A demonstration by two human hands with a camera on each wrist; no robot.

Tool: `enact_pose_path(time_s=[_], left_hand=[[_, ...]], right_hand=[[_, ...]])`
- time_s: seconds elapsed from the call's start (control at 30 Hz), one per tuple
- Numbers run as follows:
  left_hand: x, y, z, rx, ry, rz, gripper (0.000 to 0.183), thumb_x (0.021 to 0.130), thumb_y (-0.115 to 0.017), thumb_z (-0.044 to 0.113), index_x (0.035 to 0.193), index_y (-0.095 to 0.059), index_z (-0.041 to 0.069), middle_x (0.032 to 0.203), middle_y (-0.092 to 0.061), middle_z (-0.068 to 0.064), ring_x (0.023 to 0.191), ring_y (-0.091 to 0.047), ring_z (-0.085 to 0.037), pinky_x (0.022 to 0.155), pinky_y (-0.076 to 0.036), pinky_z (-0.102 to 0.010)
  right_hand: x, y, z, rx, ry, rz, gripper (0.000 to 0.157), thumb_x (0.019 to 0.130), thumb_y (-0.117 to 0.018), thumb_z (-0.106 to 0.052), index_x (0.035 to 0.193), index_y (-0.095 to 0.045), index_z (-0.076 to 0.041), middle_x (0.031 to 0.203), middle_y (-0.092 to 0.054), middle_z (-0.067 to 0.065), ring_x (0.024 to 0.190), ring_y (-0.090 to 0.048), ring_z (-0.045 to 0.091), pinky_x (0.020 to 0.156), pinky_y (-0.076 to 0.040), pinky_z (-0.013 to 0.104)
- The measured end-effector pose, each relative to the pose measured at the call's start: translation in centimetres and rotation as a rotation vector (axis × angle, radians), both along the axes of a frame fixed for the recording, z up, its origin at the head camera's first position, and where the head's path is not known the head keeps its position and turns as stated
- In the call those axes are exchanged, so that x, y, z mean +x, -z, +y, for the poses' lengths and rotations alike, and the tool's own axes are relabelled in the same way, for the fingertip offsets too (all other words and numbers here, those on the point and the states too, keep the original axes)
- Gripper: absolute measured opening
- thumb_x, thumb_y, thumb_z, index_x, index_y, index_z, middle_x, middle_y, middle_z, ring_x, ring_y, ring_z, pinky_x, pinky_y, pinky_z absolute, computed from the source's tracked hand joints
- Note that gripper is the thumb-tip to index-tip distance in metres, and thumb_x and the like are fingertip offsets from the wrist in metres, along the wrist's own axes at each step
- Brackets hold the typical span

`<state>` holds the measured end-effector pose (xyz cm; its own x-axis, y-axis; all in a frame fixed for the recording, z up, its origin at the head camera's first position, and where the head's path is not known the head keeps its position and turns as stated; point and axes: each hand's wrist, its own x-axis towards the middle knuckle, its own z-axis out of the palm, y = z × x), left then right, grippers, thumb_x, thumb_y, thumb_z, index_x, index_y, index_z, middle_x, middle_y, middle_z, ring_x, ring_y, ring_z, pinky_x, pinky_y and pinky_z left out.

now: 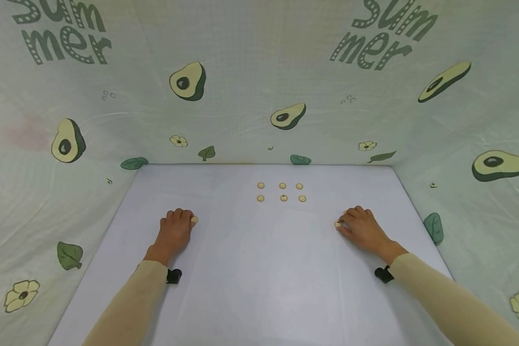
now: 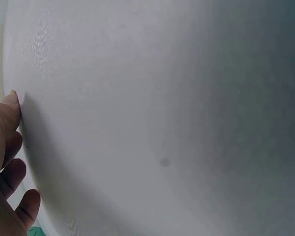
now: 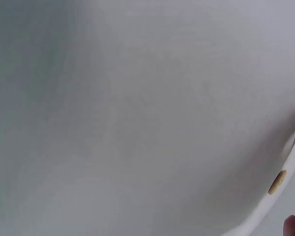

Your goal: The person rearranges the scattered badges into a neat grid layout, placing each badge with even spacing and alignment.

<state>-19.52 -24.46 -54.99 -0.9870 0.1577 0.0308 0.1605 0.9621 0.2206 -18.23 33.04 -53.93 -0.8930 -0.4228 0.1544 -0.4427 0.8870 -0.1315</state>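
My left hand (image 1: 176, 229) is low over the left side of the white table, and it pinches a small round tan disc (image 1: 194, 219) between thumb and fingers. In the left wrist view only the fingers (image 2: 9, 110) show at the left edge, with a sliver of the disc at the tip. Over on the right side, my right hand (image 1: 364, 229) pinches another tan disc (image 1: 338, 224) with a dark mark on it. A further disc (image 3: 277, 182) lies on the table beside that hand's fingers, mostly hidden by them in the head view.
Two rows of small tan discs (image 1: 283, 198) lie toward the back of the white table (image 1: 259, 269), between the hands. Behind and at both sides hangs a pale cloth (image 1: 242, 57) printed with avocados and leaves. Each wrist carries a small black camera (image 1: 174, 276).
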Motion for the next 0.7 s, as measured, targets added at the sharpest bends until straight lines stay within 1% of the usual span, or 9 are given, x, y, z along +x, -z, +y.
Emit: enact_pose_path(time_s=[0.17, 0.3, 0.4, 0.5, 0.7], left_hand=[[0.0, 0.5, -0.1, 0.001, 0.005, 0.001, 0.022, 0.109, -0.060, 0.020, 0.121, -0.060, 0.002, 0.116, -0.061, -0.019, 0.108, -0.052, -0.040, 0.087, -0.044, -0.058], [0.2, 0.3, -0.1, -0.002, 0.011, 0.005, 0.022, 0.109, -0.060, 0.020, 0.120, -0.060, 0.001, 0.115, -0.060, -0.020, 0.107, -0.053, -0.041, 0.085, -0.044, -0.057], [0.2, 0.1, 0.0, -0.004, 0.012, 0.003, 0.022, 0.109, -0.060, 0.019, 0.120, -0.059, 0.000, 0.114, -0.060, -0.020, 0.106, -0.053, -0.041, 0.085, -0.044, -0.057], [0.2, -0.1, 0.1, -0.006, 0.010, 0.003, 0.021, 0.109, -0.059, 0.018, 0.120, -0.059, 0.000, 0.114, -0.060, -0.020, 0.106, -0.053, -0.041, 0.084, -0.044, -0.057], [0.1, -0.2, 0.0, -0.006, 0.005, -0.008, 0.022, 0.110, -0.058, 0.018, 0.121, -0.059, 0.000, 0.115, -0.059, -0.020, 0.107, -0.052, -0.041, 0.085, -0.043, -0.057]], right_hand=[[-0.3, 0.1, 0.0, -0.005, 0.002, -0.013, 0.020, 0.096, -0.077, -0.025, 0.106, -0.077, -0.008, 0.111, -0.071, 0.011, 0.103, -0.057, 0.032, 0.087, -0.042, 0.054], [-1.0, 0.3, -0.7, -0.028, -0.004, -0.010, 0.016, 0.093, -0.078, -0.022, 0.101, -0.076, -0.008, 0.102, -0.069, 0.007, 0.097, -0.056, 0.029, 0.085, -0.042, 0.052], [-1.8, 0.1, -1.8, -0.022, -0.014, 0.011, 0.015, 0.091, -0.076, -0.021, 0.100, -0.076, -0.009, 0.100, -0.068, 0.005, 0.096, -0.055, 0.028, 0.086, -0.042, 0.051], [-2.6, -0.4, -3.3, -0.007, -0.024, 0.035, 0.015, 0.091, -0.075, -0.021, 0.100, -0.077, -0.009, 0.101, -0.068, 0.005, 0.096, -0.055, 0.027, 0.088, -0.042, 0.050], [-4.3, -1.0, -6.2, -0.007, -0.060, 0.067, 0.017, 0.093, -0.075, -0.022, 0.101, -0.077, -0.008, 0.102, -0.069, 0.007, 0.096, -0.054, 0.028, 0.087, -0.041, 0.049]])
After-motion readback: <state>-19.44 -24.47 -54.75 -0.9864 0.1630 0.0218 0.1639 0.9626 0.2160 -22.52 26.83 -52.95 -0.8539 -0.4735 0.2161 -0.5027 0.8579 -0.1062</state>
